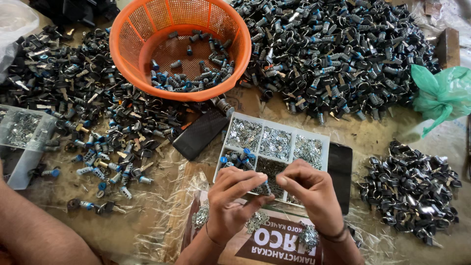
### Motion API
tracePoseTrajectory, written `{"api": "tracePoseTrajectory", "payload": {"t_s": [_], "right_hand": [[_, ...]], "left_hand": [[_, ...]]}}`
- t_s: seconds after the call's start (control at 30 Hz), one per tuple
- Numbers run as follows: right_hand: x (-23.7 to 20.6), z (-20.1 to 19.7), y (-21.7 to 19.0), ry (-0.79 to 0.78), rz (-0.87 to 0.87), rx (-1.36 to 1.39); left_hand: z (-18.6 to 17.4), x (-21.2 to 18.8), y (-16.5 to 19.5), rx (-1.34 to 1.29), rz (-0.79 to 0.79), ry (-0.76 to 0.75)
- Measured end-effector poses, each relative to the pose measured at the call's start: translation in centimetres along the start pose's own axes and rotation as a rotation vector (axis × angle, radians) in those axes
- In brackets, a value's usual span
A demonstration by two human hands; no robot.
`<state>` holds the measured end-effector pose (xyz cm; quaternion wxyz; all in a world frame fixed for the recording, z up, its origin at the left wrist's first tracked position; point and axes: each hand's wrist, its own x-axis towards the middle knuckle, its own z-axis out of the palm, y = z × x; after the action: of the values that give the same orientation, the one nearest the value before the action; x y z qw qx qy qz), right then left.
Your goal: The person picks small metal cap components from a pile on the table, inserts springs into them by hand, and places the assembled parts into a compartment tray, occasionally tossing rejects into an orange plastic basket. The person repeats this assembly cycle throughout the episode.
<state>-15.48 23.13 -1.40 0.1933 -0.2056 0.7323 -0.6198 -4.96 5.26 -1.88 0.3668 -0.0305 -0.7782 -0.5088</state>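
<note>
A lock cylinder (265,188) sits pinched between both hands over the near edge of the divided tray (326,147). The left hand (233,203) curls narrow, fingertips closed on it; the right hand (311,191) meets it from the other side, fingers bent on its end.
</note>
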Motion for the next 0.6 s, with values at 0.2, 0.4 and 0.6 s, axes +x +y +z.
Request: {"api": "tracePoseTrajectory", "payload": {"t_s": [0.2,0.4,0.6], "right_hand": [[-0.4,1.9,-2.2,0.132,-0.231,-0.676],[-4.6,2.2,-3.6,0.047,0.027,0.075],[-8.7,3.0,-1.9,0.047,0.193,0.578]], "left_hand": [[-0.2,-0.2,0.0,-0.002,-0.038,-0.022],[0.3,-0.8,0.0,-0.06,-0.004,-0.093],[0.0,-0.5,1.7,-0.221,0.016,-0.276]]}}
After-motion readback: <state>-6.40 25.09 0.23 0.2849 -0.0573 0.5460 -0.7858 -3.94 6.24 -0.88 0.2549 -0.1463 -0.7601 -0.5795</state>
